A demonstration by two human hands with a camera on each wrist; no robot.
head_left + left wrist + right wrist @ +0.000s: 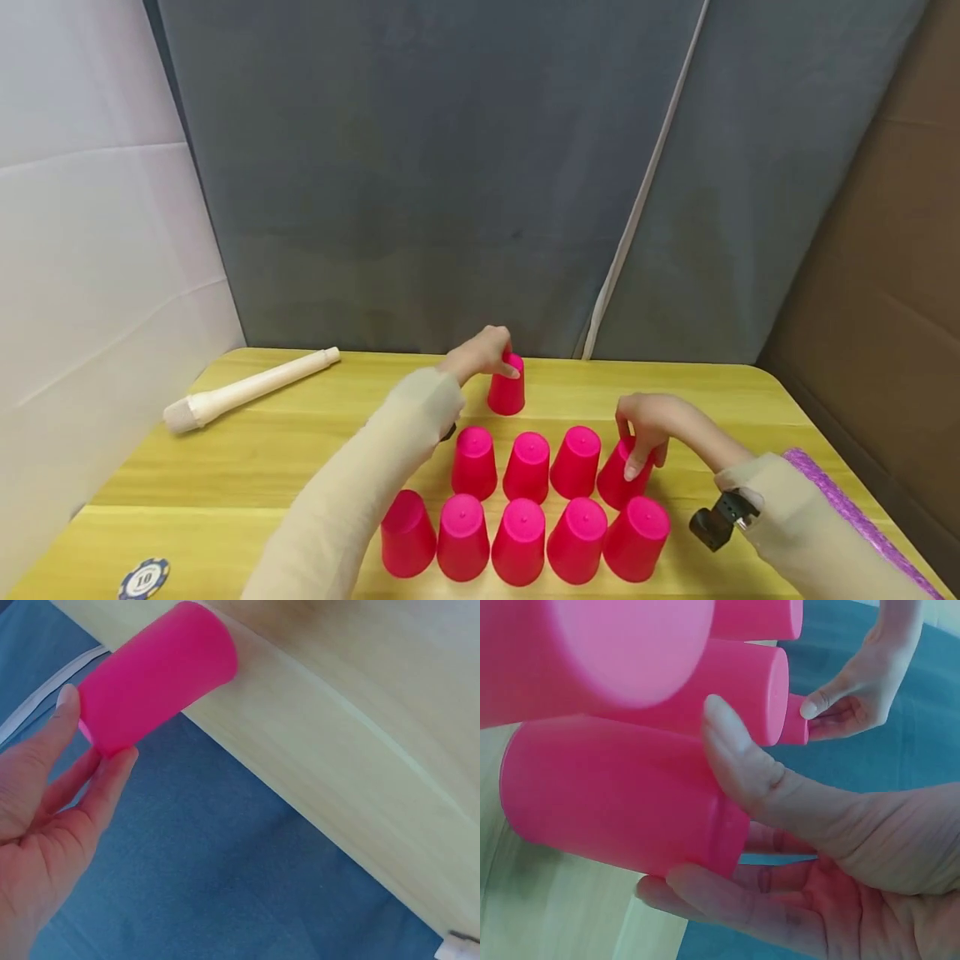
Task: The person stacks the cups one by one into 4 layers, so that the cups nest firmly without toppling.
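Pink plastic cups stand upside down on the yellow table (225, 492): several in a front row (519, 540) and several in a middle row (528, 467). My left hand (504, 360) reaches to the back and pinches the top of a lone pink cup (507, 393), seen close in the left wrist view as the cup (154, 675) between thumb and fingers (97, 787). My right hand (637, 454) grips the rightmost middle-row cup (619, 482), which leans. In the right wrist view, thumb (742, 765) and fingers wrap that cup (615, 795).
A pale wooden stick (247, 390) lies at the table's back left. A poker chip (144, 577) sits at the front left corner. Grey cloth hangs behind the table, a white panel stands at the left and brown cardboard at the right. A purple strip (847, 508) runs along the right edge.
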